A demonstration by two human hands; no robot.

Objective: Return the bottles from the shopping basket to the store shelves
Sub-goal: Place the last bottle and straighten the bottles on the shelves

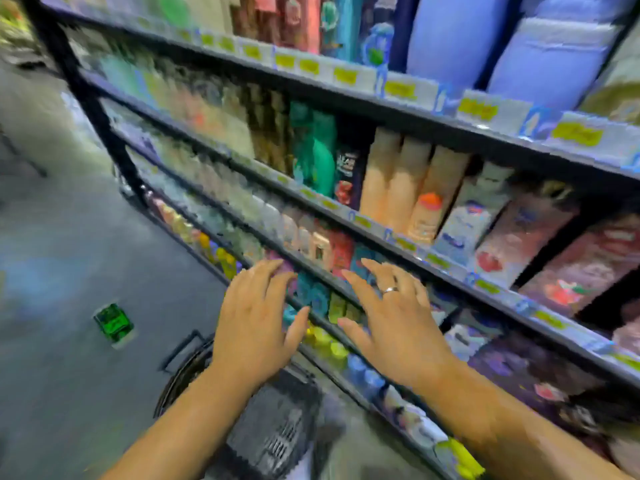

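- Two hands are hovering: left hand, right hand.
- One ring is showing on the right hand.
- One basket is standing below.
- One green item is lying on the floor.
- Three peach bottles are standing together.

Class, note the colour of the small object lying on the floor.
The small boxy object is green; head view shows it best.

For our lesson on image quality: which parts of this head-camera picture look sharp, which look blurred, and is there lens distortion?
Head view: the left hand and right hand are fairly sharp. The shelves smear into blocky blur towards the upper left. The basket is soft. Shelf lines tilt and fan out, typical of a wide-angle lens. Labels are unreadable.
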